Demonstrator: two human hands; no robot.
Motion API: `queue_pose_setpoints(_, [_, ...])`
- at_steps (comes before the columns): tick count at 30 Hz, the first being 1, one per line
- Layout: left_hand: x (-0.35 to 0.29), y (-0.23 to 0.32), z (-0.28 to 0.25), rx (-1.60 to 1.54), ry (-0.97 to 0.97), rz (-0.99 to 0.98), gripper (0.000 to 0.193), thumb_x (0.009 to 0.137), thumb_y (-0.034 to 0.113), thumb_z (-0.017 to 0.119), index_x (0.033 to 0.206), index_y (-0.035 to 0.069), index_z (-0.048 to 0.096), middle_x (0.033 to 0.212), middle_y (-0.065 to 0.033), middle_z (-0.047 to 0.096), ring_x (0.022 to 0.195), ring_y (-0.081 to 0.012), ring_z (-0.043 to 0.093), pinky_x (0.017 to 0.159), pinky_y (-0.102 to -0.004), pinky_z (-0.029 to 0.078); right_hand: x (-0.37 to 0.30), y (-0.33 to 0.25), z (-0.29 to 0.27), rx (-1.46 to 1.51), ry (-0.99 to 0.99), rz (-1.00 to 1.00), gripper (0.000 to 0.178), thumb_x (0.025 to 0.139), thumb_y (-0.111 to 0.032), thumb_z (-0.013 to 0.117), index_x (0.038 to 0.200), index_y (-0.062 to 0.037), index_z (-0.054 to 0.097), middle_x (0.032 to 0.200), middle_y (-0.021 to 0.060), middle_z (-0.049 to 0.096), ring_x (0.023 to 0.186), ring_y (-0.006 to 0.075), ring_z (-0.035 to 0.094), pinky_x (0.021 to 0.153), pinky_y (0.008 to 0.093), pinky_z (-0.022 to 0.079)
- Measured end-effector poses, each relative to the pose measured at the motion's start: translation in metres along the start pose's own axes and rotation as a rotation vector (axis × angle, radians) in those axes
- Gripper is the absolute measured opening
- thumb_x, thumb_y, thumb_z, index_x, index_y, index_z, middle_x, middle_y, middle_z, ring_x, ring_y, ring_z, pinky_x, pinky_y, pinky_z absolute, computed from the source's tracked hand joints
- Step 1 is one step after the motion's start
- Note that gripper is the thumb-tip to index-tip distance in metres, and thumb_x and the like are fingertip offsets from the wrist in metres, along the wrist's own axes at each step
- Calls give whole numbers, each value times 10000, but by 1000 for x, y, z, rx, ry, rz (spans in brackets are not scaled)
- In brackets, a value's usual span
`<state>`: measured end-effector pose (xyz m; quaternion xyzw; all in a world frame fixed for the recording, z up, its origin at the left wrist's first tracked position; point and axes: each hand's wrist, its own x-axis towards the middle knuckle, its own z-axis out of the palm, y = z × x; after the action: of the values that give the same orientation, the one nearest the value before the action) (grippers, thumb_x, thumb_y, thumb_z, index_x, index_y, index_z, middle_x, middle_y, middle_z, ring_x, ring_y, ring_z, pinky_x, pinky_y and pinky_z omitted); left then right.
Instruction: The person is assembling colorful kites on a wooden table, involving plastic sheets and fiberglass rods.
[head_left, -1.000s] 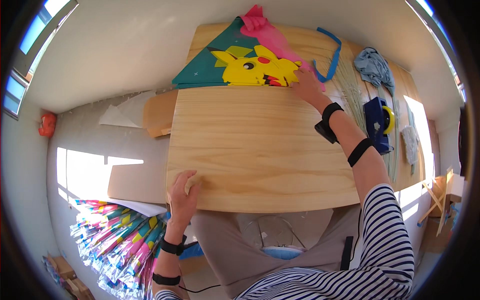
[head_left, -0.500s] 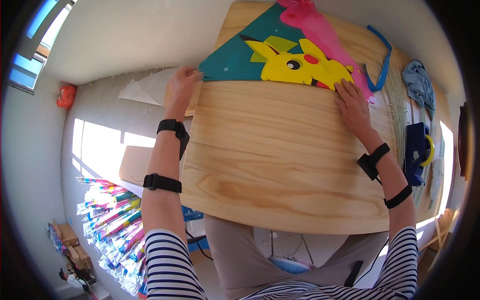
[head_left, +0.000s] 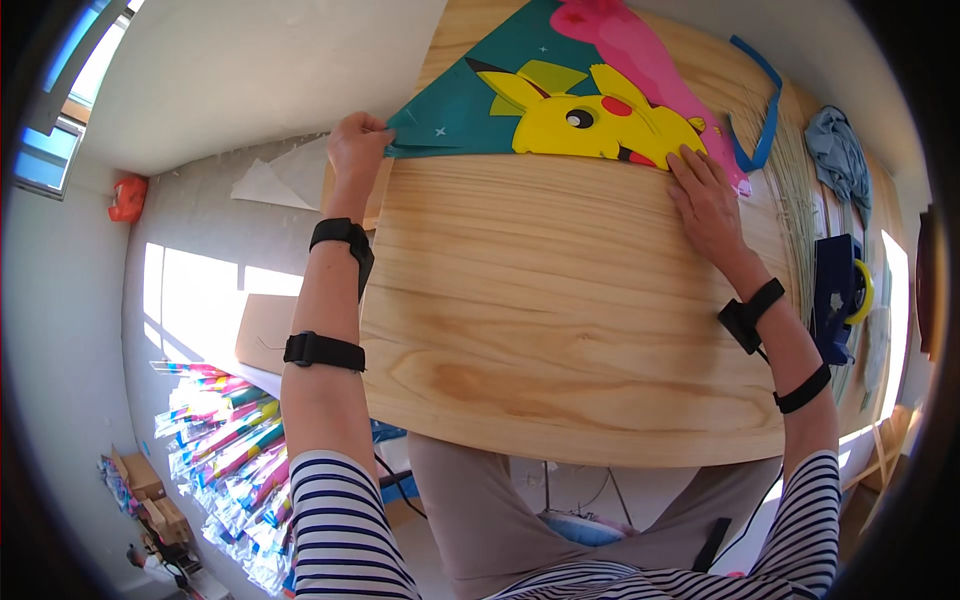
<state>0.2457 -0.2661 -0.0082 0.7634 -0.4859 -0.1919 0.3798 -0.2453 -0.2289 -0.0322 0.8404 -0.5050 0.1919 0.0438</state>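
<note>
A folded kite sail [head_left: 465, 115] lies at the far side of the wooden table, teal and pink with a yellow cartoon animal on it. Its straight folded edge faces me. My left hand [head_left: 356, 150] pinches the sail's left corner at the table's left edge, thumb and fingers closed. My right hand [head_left: 703, 205] lies flat with fingers stretched out, its fingertips pressing on the yellow part near the right end of the fold. The top of the sail runs out of view.
On the wooden table [head_left: 570, 320], to the right, are a blue strip [head_left: 768, 120], thin pale rods [head_left: 796, 200], a crumpled grey-blue cloth [head_left: 838, 160] and a dark blue tape dispenser [head_left: 832, 300] with yellow tape. Colourful packaged bundles [head_left: 225, 460] pile up on the floor at left.
My left hand has shifted slightly left with the sail's corner, and the sail moves a little left with it. My right hand stays pressed on the sail.
</note>
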Motion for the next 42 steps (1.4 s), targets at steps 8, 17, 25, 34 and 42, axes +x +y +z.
queue_pose_setpoints(8, [-14,18,7,512,244,275,168,883,188,749,833,57,656,711,-73,635,684,-249,611,691,-392,508,3,-7,-9,-71,20,-1,495,899,-141,680,1373,-33,585,1416,199,566,1309,413,500,1134,471,403])
queue_pose_setpoints(17, [-20,81,8,-52,94,126,65,894,67,718,930,22,687,943,-106,700,758,-210,690,684,-332,550,44,-126,-2,210,-188,-438,574,872,-257,720,1353,4,550,1487,219,471,1354,362,463,1145,440,387])
queue_pose_setpoints(25, [-27,78,-14,-811,-203,-79,241,913,-39,678,1150,-37,630,1006,-114,688,837,-189,681,771,-311,587,80,-132,34,-12,-319,-153,769,971,-528,566,1536,-37,391,1636,215,294,1534,381,238,1216,569,234])
queue_pose_setpoints(34, [-158,125,-34,-1219,-809,84,232,940,-50,640,1164,7,653,1026,-41,695,934,-126,674,840,-275,567,68,-130,-4,332,-230,229,450,1012,-369,585,1269,-9,668,1422,202,546,1361,332,479,1093,453,391])
queue_pose_setpoints(42, [-281,117,15,-1076,-1262,-92,262,910,-56,639,1165,2,648,1069,-27,683,1000,-121,653,914,-274,525,-39,-137,-51,1288,64,748,456,1015,-287,614,1338,34,586,1276,140,661,1114,223,630,965,316,487])
